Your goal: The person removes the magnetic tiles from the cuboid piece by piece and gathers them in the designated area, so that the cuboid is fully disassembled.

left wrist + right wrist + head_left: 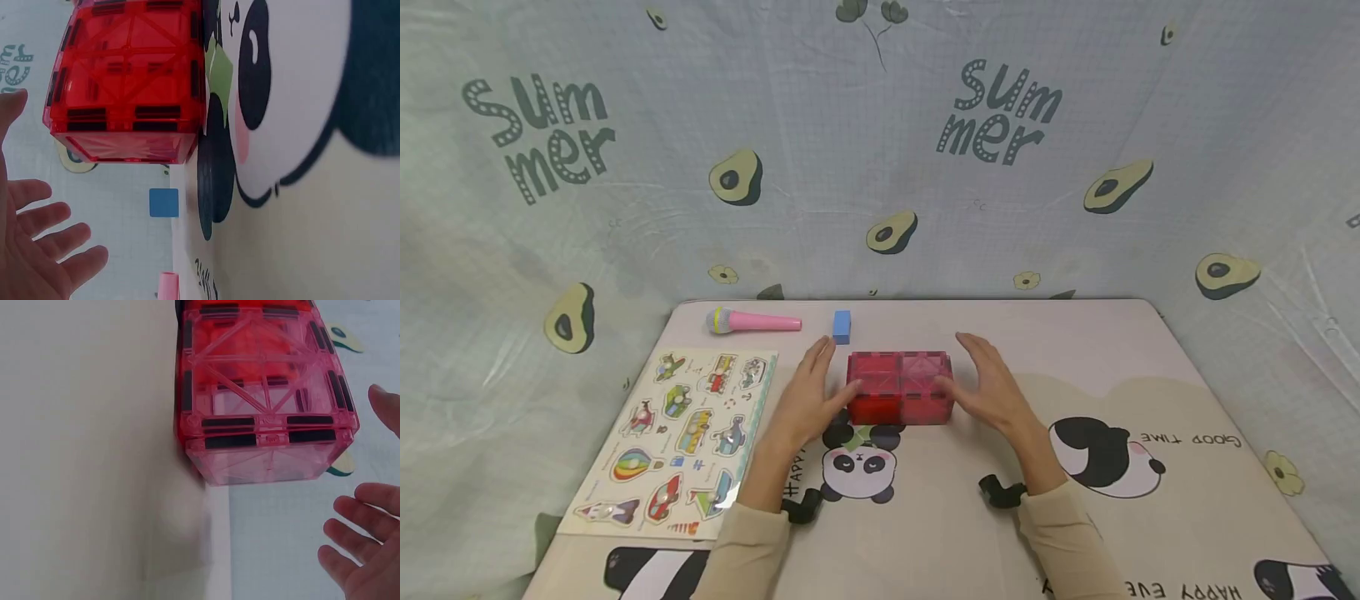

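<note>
A block of see-through magnetic tiles, a red cube (128, 65) beside a pink cube (265, 369), stands on the table in the middle of the head view. To its left is my left hand (806, 398), with its fingers spread and its thumb overlapping the block's edge in the head view. My right hand (992, 390) mirrors it on the other side, fingers extended. Both wrist views show a gap between the hands and the tiles. Dark strips line the tile edges. Neither hand holds anything.
Behind the left hand lie a small blue block (842, 327) and a pink toy microphone (754, 322). At the left, a sheet with vehicle pictures (681, 446) lies flat. The table (910, 533) has printed pandas, and a patterned cloth (820, 108) hangs along its back edge.
</note>
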Action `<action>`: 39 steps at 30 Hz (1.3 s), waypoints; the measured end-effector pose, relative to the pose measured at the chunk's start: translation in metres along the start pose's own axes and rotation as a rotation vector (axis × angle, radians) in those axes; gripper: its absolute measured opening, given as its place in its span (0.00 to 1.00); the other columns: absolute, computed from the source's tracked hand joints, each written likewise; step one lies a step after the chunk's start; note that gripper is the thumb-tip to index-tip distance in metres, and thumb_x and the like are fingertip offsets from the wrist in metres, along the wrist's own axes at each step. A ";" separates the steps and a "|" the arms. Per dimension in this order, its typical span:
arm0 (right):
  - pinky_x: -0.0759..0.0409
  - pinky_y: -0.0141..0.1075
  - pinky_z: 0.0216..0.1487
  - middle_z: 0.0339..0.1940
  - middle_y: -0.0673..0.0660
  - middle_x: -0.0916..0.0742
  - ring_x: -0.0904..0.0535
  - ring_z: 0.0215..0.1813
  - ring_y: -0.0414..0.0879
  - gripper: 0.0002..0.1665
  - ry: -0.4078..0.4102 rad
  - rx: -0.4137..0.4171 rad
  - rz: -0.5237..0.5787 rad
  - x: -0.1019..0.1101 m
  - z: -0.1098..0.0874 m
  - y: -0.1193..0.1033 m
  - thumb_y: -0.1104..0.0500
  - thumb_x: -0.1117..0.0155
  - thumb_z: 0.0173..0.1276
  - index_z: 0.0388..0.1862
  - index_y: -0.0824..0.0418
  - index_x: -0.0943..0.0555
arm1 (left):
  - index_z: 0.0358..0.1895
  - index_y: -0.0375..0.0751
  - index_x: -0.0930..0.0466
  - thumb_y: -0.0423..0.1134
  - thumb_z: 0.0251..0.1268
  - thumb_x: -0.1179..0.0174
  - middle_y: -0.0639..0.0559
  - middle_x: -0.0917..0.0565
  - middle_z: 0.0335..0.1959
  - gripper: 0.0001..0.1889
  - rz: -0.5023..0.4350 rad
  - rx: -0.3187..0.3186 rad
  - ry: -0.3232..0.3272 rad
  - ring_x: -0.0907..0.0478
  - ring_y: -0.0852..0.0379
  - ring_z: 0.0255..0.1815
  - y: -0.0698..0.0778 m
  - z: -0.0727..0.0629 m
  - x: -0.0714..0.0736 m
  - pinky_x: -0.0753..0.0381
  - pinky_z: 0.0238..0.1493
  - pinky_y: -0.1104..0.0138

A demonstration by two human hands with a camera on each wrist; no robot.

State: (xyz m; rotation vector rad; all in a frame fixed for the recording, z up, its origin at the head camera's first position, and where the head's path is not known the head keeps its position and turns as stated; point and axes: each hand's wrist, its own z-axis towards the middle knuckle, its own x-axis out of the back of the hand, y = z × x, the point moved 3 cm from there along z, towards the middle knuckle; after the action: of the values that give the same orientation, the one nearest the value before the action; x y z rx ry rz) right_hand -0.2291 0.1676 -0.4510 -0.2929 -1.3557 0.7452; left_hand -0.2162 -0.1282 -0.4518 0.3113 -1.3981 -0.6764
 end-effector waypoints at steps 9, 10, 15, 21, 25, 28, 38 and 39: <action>0.37 0.62 0.76 0.77 0.60 0.30 0.38 0.79 0.58 0.50 -0.029 0.042 0.007 -0.007 0.001 -0.005 0.37 0.32 0.62 0.77 0.58 0.36 | 0.81 0.46 0.51 0.64 0.67 0.44 0.46 0.48 0.83 0.47 -0.081 0.021 -0.078 0.48 0.44 0.83 0.006 -0.001 -0.010 0.41 0.79 0.46; 0.37 0.62 0.76 0.77 0.60 0.30 0.37 0.79 0.59 0.51 -0.033 0.044 0.008 -0.008 0.001 -0.005 0.37 0.32 0.61 0.77 0.58 0.36 | 0.81 0.46 0.51 0.64 0.67 0.43 0.47 0.48 0.83 0.47 -0.084 0.026 -0.088 0.48 0.44 0.83 0.006 -0.001 -0.011 0.40 0.79 0.46; 0.35 0.62 0.75 0.76 0.61 0.28 0.35 0.78 0.59 0.50 -0.047 0.064 0.014 -0.012 0.001 -0.005 0.38 0.29 0.60 0.76 0.58 0.34 | 0.81 0.45 0.50 0.65 0.64 0.41 0.48 0.48 0.83 0.49 -0.101 0.034 -0.130 0.47 0.43 0.83 0.009 -0.001 -0.016 0.40 0.78 0.46; 0.33 0.61 0.74 0.74 0.62 0.26 0.33 0.76 0.60 0.49 -0.047 0.094 0.033 -0.015 0.002 -0.004 0.41 0.28 0.60 0.75 0.61 0.33 | 0.81 0.44 0.51 0.62 0.64 0.39 0.48 0.47 0.83 0.49 -0.128 0.001 -0.142 0.45 0.43 0.82 0.010 0.000 -0.021 0.38 0.78 0.47; 0.32 0.60 0.73 0.73 0.62 0.26 0.32 0.76 0.60 0.49 -0.042 0.110 0.058 -0.016 0.003 -0.002 0.43 0.26 0.59 0.74 0.61 0.32 | 0.81 0.44 0.50 0.59 0.64 0.37 0.47 0.47 0.83 0.48 -0.152 -0.015 -0.131 0.44 0.43 0.82 0.008 0.001 -0.024 0.39 0.78 0.47; 0.29 0.59 0.72 0.72 0.62 0.24 0.30 0.74 0.60 0.48 -0.033 0.132 0.100 -0.016 0.003 0.000 0.46 0.25 0.59 0.73 0.62 0.31 | 0.81 0.44 0.50 0.57 0.65 0.36 0.47 0.47 0.83 0.48 -0.178 -0.024 -0.128 0.45 0.42 0.82 0.006 0.002 -0.026 0.39 0.78 0.47; 0.28 0.55 0.72 0.70 0.60 0.22 0.28 0.73 0.57 0.46 -0.033 0.135 0.205 -0.016 0.005 0.005 0.50 0.21 0.57 0.72 0.61 0.29 | 0.80 0.41 0.48 0.52 0.63 0.34 0.46 0.43 0.81 0.47 -0.260 -0.026 -0.116 0.42 0.43 0.81 0.002 0.003 -0.028 0.37 0.77 0.46; 0.28 0.55 0.72 0.70 0.59 0.22 0.28 0.73 0.57 0.46 -0.034 0.132 0.215 -0.016 0.006 0.005 0.50 0.21 0.57 0.72 0.60 0.29 | 0.80 0.41 0.47 0.52 0.63 0.34 0.45 0.43 0.81 0.47 -0.265 -0.025 -0.116 0.42 0.42 0.81 0.002 0.003 -0.028 0.37 0.77 0.46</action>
State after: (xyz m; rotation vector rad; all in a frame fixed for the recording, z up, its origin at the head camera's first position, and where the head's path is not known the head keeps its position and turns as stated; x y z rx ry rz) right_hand -0.2365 0.1602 -0.4653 -0.3249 -1.3124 1.0184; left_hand -0.2194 -0.1090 -0.4727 0.4477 -1.4711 -0.9412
